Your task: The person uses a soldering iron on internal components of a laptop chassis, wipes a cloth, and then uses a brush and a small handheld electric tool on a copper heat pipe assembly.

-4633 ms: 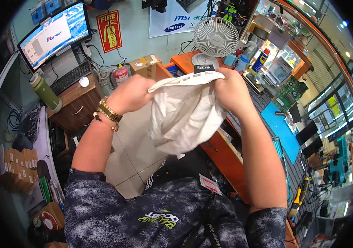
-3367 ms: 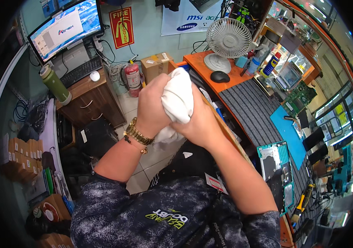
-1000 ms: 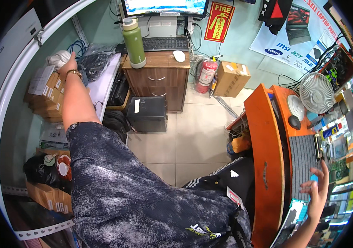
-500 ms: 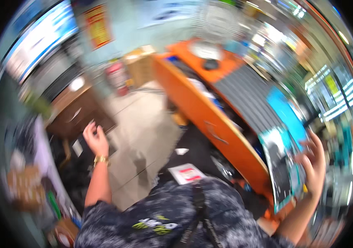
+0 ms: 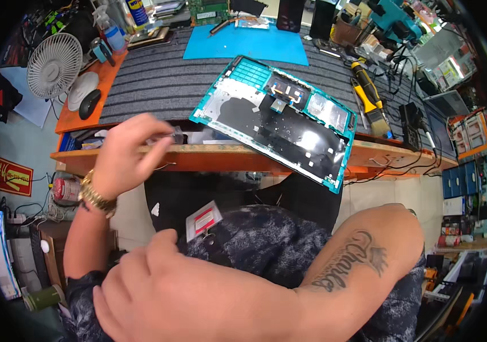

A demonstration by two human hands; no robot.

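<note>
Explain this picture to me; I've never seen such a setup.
There's no machine here, just a person working bare-handed. The view comes from a wide camera worn on the head, looking down, so straight edges bend. On the desk are a striped mat, a blue mat, a brush, and a teal laptop shell jutting past the front edge. The left hand, wearing a watch at the wrist, is raised near the open drawer; whether it holds the small clear thing beside it is hard to tell. The right hand lies near the left sleeve, with nothing visibly held.
</note>
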